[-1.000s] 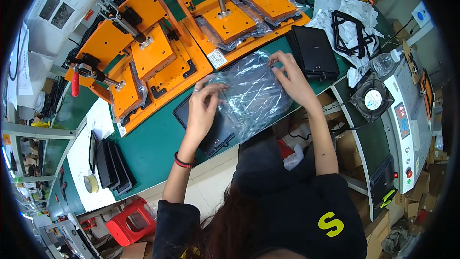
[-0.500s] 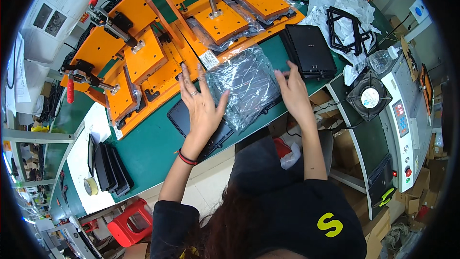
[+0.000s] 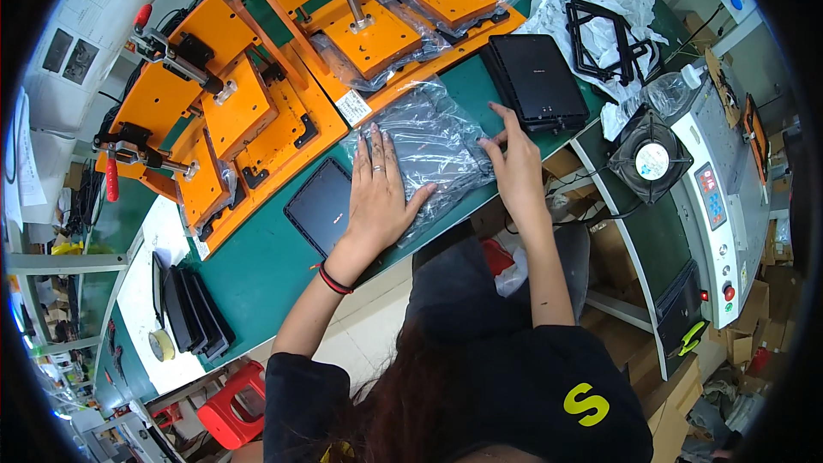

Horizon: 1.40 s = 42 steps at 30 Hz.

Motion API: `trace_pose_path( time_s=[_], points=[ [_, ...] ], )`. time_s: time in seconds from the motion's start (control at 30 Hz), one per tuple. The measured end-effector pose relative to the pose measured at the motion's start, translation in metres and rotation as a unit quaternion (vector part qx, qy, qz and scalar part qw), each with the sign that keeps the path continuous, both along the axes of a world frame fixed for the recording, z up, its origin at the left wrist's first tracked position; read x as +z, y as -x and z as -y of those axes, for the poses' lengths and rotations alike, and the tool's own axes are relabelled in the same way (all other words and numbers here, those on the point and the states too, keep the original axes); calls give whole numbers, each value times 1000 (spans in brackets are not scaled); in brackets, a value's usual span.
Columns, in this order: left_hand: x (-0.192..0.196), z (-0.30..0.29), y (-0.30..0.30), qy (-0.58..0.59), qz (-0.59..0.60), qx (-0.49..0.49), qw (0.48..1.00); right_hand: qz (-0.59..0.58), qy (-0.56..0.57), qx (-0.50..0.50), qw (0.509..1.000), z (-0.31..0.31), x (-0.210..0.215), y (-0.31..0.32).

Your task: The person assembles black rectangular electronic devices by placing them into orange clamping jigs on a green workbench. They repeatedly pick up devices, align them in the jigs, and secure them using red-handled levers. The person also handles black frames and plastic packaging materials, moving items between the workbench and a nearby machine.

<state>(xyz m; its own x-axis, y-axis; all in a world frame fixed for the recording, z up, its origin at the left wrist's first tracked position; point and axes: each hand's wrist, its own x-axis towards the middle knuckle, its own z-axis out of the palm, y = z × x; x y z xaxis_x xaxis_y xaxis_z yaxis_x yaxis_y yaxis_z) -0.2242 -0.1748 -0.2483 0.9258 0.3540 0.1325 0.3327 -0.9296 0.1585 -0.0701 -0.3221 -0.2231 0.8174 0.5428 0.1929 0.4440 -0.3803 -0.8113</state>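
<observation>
A clear crinkled plastic bag (image 3: 439, 133) with a dark flat panel inside lies at the bench's front edge. My left hand (image 3: 381, 193) rests on the bag's left part, fingers stretched out. At its right edge is my right hand (image 3: 519, 167), thumb and forefinger apart, the other fingers partly hidden. A black rectangular panel (image 3: 319, 206) lies left of the bag, partly covered by my left hand and wrist. Beyond my right hand sits a stack of black rectangular casings (image 3: 538, 81).
Orange clamp fixtures (image 3: 244, 120) with red-tipped levers line the bench's back. On the right are black frames (image 3: 607, 39) on white wrapping, a fan (image 3: 653, 159) and a machine with a control panel (image 3: 713, 197). Dark panels (image 3: 193, 313) and a tape roll (image 3: 160, 345) lie at left.
My left hand has lowered flat onto the bag, which looks flatter. The right hand remains by the bag's right edge. More of the black panel at left shows, and the whole view has shifted slightly.
</observation>
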Motion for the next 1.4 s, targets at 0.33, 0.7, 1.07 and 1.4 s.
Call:
trace_pose_path(
  time_s=[0.33,0.7,1.07,1.4],
  points=[
    [8,-7,-4,-11,4,-20,1000,282,168,30,944,5,18,12],
    [13,2,-2,-16,46,48,998,238,40,145,960,-40,-35,-6],
    [50,19,-2,712,330,251,567,-45,188,46,980,-10,-6,-15],
    [36,0,5,814,256,212,477,-345,-82,134,925,-6,2,-11]
  ],
)
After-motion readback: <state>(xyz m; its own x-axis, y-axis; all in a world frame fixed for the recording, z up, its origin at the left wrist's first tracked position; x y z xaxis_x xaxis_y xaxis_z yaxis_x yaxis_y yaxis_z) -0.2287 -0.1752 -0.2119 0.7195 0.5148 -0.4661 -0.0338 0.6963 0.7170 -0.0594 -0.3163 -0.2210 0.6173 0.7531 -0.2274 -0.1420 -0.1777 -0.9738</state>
